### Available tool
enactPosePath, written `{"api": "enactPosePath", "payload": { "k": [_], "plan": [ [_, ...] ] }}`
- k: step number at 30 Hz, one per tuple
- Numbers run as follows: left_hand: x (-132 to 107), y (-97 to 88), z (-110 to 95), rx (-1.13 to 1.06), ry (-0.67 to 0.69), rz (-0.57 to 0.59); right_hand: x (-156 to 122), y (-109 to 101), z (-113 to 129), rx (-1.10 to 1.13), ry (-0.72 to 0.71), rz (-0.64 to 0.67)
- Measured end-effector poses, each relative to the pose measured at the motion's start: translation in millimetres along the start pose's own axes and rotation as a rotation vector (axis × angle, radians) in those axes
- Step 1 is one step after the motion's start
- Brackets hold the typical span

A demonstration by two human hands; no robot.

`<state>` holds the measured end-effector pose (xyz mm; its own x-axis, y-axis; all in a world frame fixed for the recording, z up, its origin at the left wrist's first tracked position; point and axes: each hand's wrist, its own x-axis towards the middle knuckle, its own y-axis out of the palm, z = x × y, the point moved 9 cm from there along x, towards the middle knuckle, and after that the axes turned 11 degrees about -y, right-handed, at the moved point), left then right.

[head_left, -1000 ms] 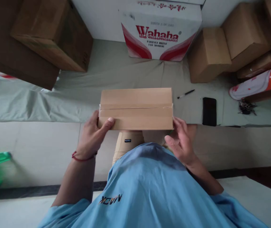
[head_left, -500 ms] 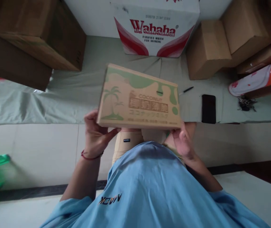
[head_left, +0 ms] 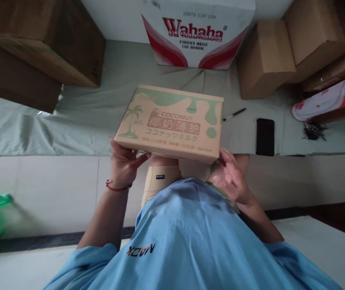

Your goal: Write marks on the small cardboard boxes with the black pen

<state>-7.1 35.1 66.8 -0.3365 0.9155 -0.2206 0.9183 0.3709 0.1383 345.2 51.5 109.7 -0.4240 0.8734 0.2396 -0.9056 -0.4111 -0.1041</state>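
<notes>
A cardboard carton (head_left: 172, 121) with green drips, a palm tree and the word COCONUT is in front of me, its near side reaching past the table edge. My left hand (head_left: 125, 165) grips its near left corner, fingertips going out of sight underneath and thumb along the lower edge. By the near right corner is my right hand (head_left: 232, 175), its fingers spread and the fingertips close to or lightly touching the carton. Whether the carton's far side rests on the cloth I cannot tell.
On the cloth-covered table (head_left: 84, 129) lie a pen (head_left: 234, 114), a black phone (head_left: 265, 137) and keys (head_left: 314, 131). A white and red Wahaha box (head_left: 195, 38) stands at the back. Brown boxes (head_left: 267, 60) flank it, with an orange and white cylinder (head_left: 329, 96) at right.
The carton has shifted a little left and turned, with its printed top now facing me more squarely. My right hand's grip on the near right corner has loosened.
</notes>
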Motion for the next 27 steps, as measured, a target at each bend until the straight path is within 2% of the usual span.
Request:
{"api": "enactPosePath", "payload": {
  "k": [3, 7, 10, 13, 18, 23, 27],
  "plan": [
    [9.3, -16.1, 0.8, 0.040, 0.080, -0.099, 8.6, 10.9, -3.5, -0.019, -0.027, 0.060],
    [36.7, -13.7, 5.6, 0.024, 0.067, -0.081, 12.0, 21.5, -9.2, -0.043, -0.052, 0.112],
    [65.9, 2.2, 2.9, 0.034, 0.071, -0.019, 8.4, 23.1, -10.5, -0.064, -0.082, 0.106],
    [98.8, 28.2, -0.7, 0.054, 0.077, 0.074, 4.4, 17.8, -13.9, -0.071, -0.086, 0.039],
    [142.6, 66.5, -9.5, 0.030, 0.108, 0.155, 1.9, 15.1, -33.4, -0.050, -0.044, -0.001],
    [161.9, 80.2, -11.9, 0.039, 0.112, 0.128, 3.8, 29.6, -55.7, -0.064, -0.011, 0.058],
    [166.3, 76.3, -6.9, 0.067, 0.121, 0.080, 9.5, 37.9, -59.5, -0.048, 0.015, 0.089]
  ]
}}
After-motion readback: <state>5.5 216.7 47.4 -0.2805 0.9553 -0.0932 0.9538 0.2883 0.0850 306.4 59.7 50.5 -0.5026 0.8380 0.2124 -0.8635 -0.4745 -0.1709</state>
